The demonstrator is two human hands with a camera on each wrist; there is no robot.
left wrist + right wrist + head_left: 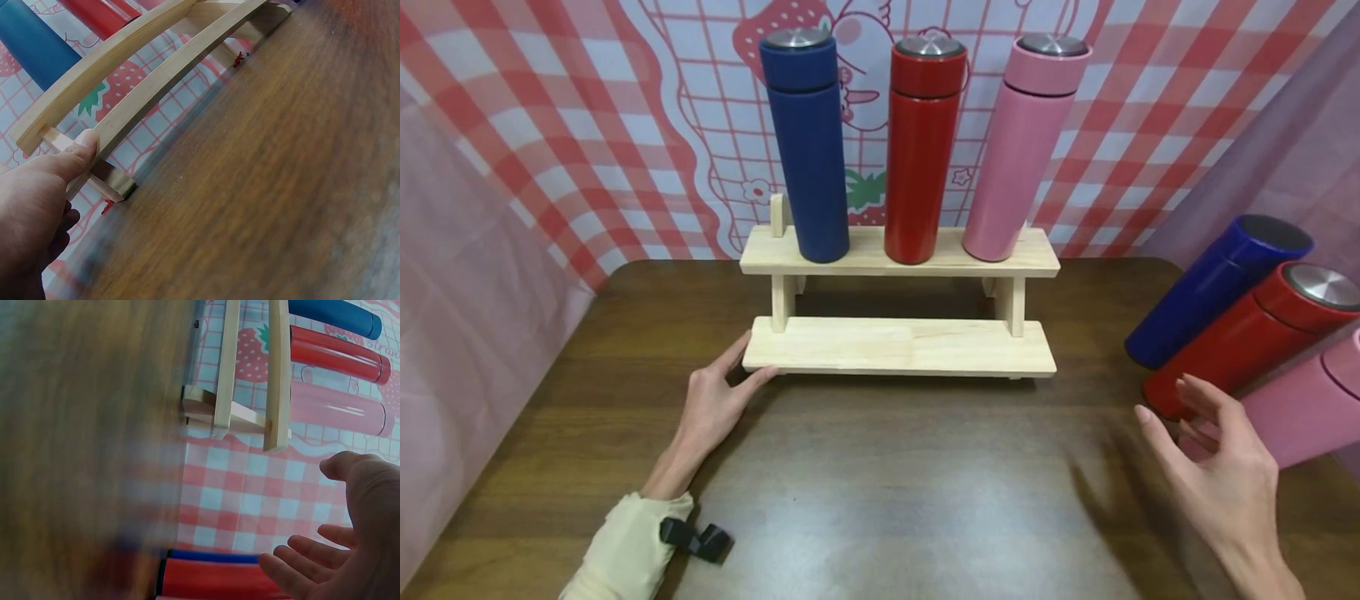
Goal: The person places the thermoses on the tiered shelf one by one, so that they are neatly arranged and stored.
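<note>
- Head view: the left hand [711,408], at 8 o'clock, lies flat with fingers straight, thumb and fingertips touching the wooden rack's [898,346] lower shelf corner.
- The red bottle [1247,337], lying at 3 o'clock between blue and pink ones, looks rigid, smooth, likely slippery; best held mid-body.
- The right hand [1213,467] hovers just beside it, fingers loosely spread, holding nothing.
</note>
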